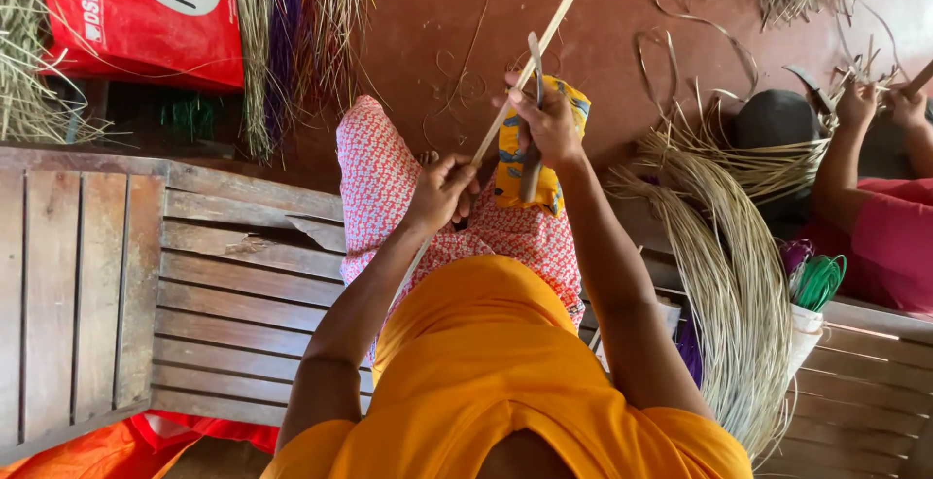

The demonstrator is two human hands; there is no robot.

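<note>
Looking down from the head camera: person sits on a slatted wooden bench (224,275), legs out over the red-brown floor (428,13), so the lap serves as the work surface.

Large bundle of pale cane strands (729,265) lies draped to the right, beside the right arm, so within easy reach. More dry fibre and dyed purple strands (284,22) hang near a red bag (146,13) at top left, well apart from the hands.

Patterned red-and-white cloth covers the legs; a yellow pad (549,139) sits on the knee under the working point, probably there to protect the leg from the blade.

Long cane strip (544,47) runs diagonally from top centre down past the lap. Left hand (442,192) closes around it low, fingers curled tight, keeping it taut and steady. Right hand (549,124) sits higher, fingers wrapped on a knife (534,110), blade up and laid against the strip; thumb seems to press the strip to the edge, though the contact is hard to see.

Another person's hands (880,105) work their own material at the far right, apart.
</note>
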